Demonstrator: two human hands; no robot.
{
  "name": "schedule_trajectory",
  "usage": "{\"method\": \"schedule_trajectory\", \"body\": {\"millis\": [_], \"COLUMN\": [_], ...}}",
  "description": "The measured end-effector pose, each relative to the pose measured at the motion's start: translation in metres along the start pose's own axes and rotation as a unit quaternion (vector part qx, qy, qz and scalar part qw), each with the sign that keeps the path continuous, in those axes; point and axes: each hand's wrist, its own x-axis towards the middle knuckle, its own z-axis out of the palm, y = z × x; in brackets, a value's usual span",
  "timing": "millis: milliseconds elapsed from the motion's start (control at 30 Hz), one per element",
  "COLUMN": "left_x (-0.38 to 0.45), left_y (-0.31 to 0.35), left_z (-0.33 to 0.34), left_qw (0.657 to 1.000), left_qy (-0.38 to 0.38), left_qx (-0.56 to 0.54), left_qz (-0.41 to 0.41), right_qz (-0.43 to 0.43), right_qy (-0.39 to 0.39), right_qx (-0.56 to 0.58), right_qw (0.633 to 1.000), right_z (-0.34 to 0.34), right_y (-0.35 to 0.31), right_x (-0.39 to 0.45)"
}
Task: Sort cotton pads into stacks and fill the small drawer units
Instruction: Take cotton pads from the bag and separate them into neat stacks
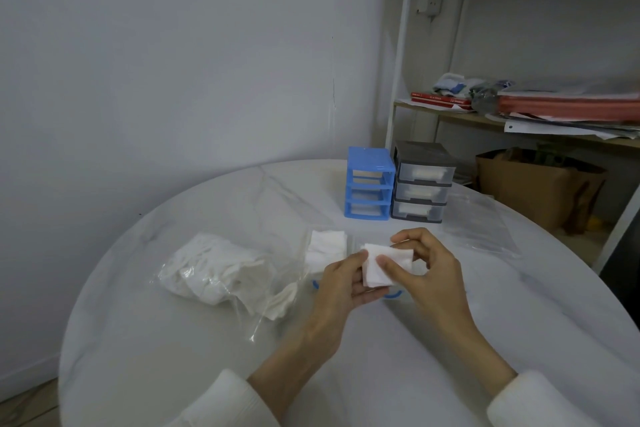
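Both hands met just in front of the blue drawer unit, well toward the person's side of the round white table. The left hand lay under a small stack of cotton pads, its thumb curled against the stack's left edge, while the right hand pinched the same stack from above, thumb on its face and fingers over the far edge. The pads looked feather-light, soft and easily crushed or fanned apart, so a gentle hold on opposite edges, squaring the stack, seemed the right way to keep it together.

Beneath the hands a clear drawer with blue handles appeared to sit on the table, mostly hidden. Just beyond it lay another neat pad stack; off to the left of that sprawled an open plastic bag of loose pads, limp and likely to slide.

Farther back, the blue drawer unit stood with open bays, touching or just beside a grey drawer unit whose drawers already held white pads. An empty clear bag lay right of the grey unit, near the table's rim. Bare tabletop between hands and units left room to move.
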Motion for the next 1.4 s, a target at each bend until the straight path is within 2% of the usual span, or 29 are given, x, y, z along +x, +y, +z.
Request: {"method": "schedule_trajectory", "body": {"millis": [267, 433, 600, 800, 900, 1000, 1167, 1400], "left_x": [0.000, 0.003, 0.005, 0.000, -0.002, 0.001, 0.022, 0.055], "left_y": [-0.001, 0.000, 0.002, 0.014, 0.025, 0.044, 0.083, 0.082], "left_z": [-0.001, -0.003, -0.008, -0.013, -0.019, -0.026, -0.045, -0.065], "left_qw": [0.997, 0.994, 0.988, 0.959, 0.921, 0.883, 0.865, 0.880], "left_qy": [-0.014, 0.016, 0.032, 0.067, 0.088, 0.074, 0.039, 0.061], "left_qx": [0.037, 0.055, 0.094, 0.175, 0.283, 0.359, 0.430, 0.449], "left_qz": [0.061, 0.090, 0.115, 0.212, 0.253, 0.293, 0.255, 0.142], "right_qz": [-0.003, 0.019, 0.039, 0.037, 0.040, 0.051, 0.078, 0.095], "right_qy": [-0.001, -0.080, -0.085, -0.069, -0.071, -0.073, -0.081, -0.124], "right_qx": [-0.046, 0.000, 0.036, 0.014, -0.005, -0.008, 0.000, -0.088], "right_qw": [0.999, 0.997, 0.995, 0.997, 0.997, 0.996, 0.994, 0.984], "right_z": [-0.003, -0.007, -0.008, -0.010, -0.011, -0.004, 0.022, 0.058], "right_y": [0.001, 0.001, -0.002, -0.004, -0.008, -0.014, -0.022, -0.001], "right_x": [0.001, 0.004, 0.007, 0.013, 0.022, 0.037, 0.067, 0.087]}}
